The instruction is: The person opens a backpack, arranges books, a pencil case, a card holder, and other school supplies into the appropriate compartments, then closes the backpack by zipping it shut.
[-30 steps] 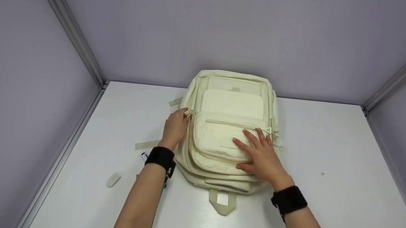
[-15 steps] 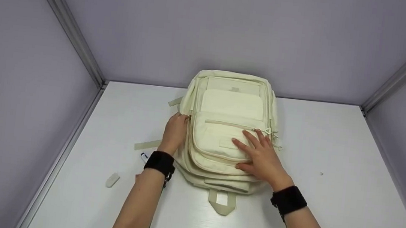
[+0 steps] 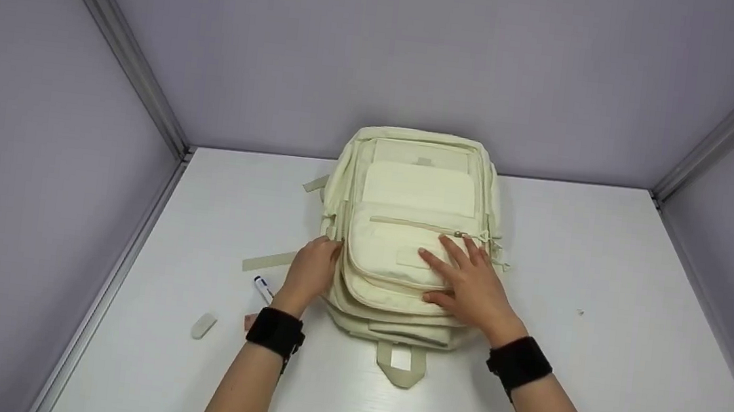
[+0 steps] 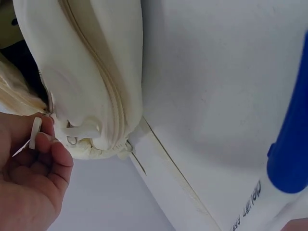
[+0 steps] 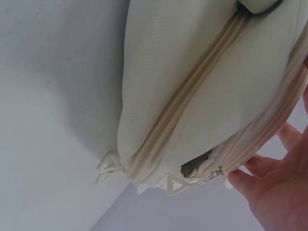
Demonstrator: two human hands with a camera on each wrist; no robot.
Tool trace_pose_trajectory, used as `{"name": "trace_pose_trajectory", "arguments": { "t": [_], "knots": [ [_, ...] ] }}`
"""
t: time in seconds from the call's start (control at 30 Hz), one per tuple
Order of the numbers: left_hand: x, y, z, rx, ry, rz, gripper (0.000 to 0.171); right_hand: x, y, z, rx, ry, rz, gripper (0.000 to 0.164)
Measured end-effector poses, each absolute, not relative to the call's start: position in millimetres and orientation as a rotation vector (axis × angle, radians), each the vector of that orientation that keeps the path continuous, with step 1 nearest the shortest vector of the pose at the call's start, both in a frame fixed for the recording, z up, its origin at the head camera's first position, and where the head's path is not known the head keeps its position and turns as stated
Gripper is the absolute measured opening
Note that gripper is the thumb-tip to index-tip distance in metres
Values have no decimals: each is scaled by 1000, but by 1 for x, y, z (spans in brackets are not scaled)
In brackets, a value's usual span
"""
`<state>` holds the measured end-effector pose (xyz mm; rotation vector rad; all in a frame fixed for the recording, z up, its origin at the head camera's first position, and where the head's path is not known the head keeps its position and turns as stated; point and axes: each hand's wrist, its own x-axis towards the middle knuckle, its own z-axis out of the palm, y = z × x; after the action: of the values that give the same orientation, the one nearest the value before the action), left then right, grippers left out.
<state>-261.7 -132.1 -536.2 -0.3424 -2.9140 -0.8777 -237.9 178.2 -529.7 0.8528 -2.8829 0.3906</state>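
A cream backpack (image 3: 420, 191) lies on the white table, its front pockets facing up. At its left side my left hand (image 3: 313, 265) pinches a zipper pull (image 4: 35, 132). In the left wrist view a gap in the bag (image 4: 21, 60), dark inside, opens beside that zipper's slider. Spread across the front pocket, the fingers of my right hand (image 3: 477, 289) rest below the short horizontal zipper. The right wrist view has its fingertips (image 5: 240, 180) against the bag's zippered edge, near a triangular zipper pull (image 5: 176, 185).
Left of the bag lie a blue-and-white marker (image 3: 262, 286), a whitish block (image 3: 203, 326) and a reddish piece (image 3: 250, 321) partly behind the wrist. A webbing strap (image 3: 267, 262) sticks out left; the carry loop (image 3: 405, 378) points toward me. Grey walls (image 3: 438, 50) enclose the table.
My left hand has moved down along the bag's left side, toward me, with the zipper pull. More of the marker and the reddish piece shows. The right hand has stayed nearly still.
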Motion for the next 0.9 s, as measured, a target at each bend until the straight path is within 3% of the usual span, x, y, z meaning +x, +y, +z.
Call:
{"name": "trace_pose_trajectory", "arguments": {
  "t": [0.53, 0.9],
  "knots": [
    [-205, -131, -529, -542, -2973, -696, 13, -238, 177, -528, 836, -2903, 385, 74],
    [-185, -123, -521, -706, -2974, -647, 16, -238, 177, -528, 833, -2913, 429, 74]
  ]
}}
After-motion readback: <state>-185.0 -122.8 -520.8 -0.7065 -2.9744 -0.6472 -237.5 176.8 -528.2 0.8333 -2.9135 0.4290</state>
